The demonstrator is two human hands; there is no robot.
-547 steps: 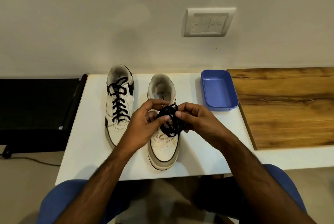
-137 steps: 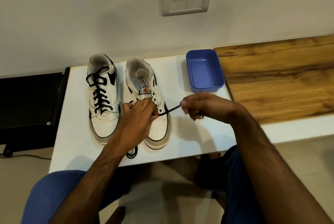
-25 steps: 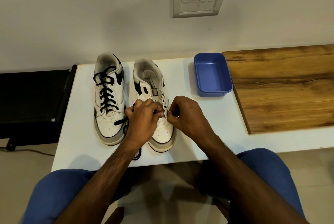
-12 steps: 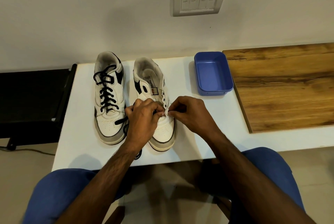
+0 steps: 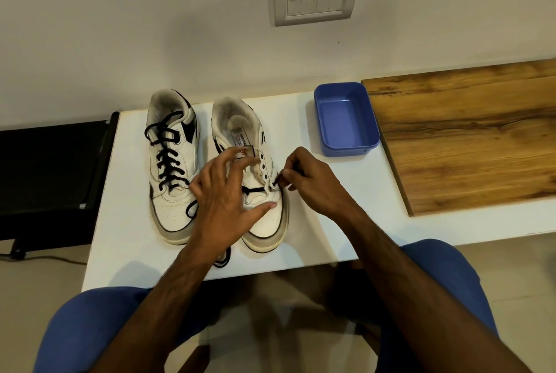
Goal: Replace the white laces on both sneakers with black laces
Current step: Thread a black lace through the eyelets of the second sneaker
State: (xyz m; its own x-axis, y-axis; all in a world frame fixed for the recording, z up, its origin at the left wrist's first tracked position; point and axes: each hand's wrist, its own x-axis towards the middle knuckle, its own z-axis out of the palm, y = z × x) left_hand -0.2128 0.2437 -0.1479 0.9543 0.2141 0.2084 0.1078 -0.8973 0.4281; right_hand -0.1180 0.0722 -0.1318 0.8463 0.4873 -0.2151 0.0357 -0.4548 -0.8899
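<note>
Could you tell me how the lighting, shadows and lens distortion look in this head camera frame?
Head view: soft, warm light; the blue tray and the right hand throw faint shadows on the white table. Wide-angle distortion tilts the table's edges. The left hand is slightly blurred; the sneakers stay fairly sharp.

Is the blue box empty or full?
Empty. The blue rectangular plastic box on the white table shows only its bare blue floor.
</note>
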